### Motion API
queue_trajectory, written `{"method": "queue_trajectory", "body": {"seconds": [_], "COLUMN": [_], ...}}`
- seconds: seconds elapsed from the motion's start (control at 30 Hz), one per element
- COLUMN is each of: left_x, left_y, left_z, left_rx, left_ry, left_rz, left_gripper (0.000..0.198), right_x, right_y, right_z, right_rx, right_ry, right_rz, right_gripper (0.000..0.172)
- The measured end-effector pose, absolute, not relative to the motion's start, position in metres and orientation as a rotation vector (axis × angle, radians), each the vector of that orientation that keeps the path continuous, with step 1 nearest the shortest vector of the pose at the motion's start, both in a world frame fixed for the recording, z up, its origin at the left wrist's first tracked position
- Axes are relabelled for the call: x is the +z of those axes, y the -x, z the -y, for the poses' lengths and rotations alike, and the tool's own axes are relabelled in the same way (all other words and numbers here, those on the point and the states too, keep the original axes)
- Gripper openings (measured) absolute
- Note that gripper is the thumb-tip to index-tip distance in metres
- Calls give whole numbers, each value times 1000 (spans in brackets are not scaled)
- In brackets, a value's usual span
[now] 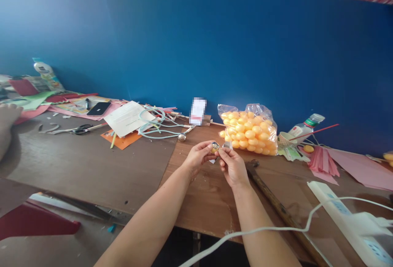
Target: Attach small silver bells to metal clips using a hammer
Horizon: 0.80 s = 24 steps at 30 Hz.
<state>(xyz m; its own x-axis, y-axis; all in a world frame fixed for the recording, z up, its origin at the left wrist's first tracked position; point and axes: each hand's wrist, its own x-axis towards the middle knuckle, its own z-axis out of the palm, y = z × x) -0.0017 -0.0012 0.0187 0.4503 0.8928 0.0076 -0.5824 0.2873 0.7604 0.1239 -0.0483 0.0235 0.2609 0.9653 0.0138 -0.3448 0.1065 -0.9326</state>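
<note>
Ball [215,147] between left hand [195,159] and right hand [235,168]; cable [159,137] left, bag [260,110] right.

Left of the one clear bag [250,132], one black device [98,108], one pair of scissors [81,130], one loose silver ball [182,137] and one held shiny piece [215,147] are counted; to its right, one bottle [308,125], one cup [286,139], one power strip [333,205].
</note>
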Motion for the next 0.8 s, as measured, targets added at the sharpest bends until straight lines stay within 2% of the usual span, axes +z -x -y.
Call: {"method": "queue_trajectory", "body": {"seconds": [0.3, 0.8], "left_x": [18, 19], "left_y": [2, 1], "left_z": [0, 1], "left_rx": [1040, 1048], "left_ry": [-816, -791], "left_rz": [-479, -476], "left_gripper": [37, 34], "right_x": [24, 26], "right_y": [-125, -125], "right_z": [48, 48], "right_rx": [1161, 1204], "right_ry": [1005, 970], "right_rz": [779, 786], "right_gripper": [23, 20]}}
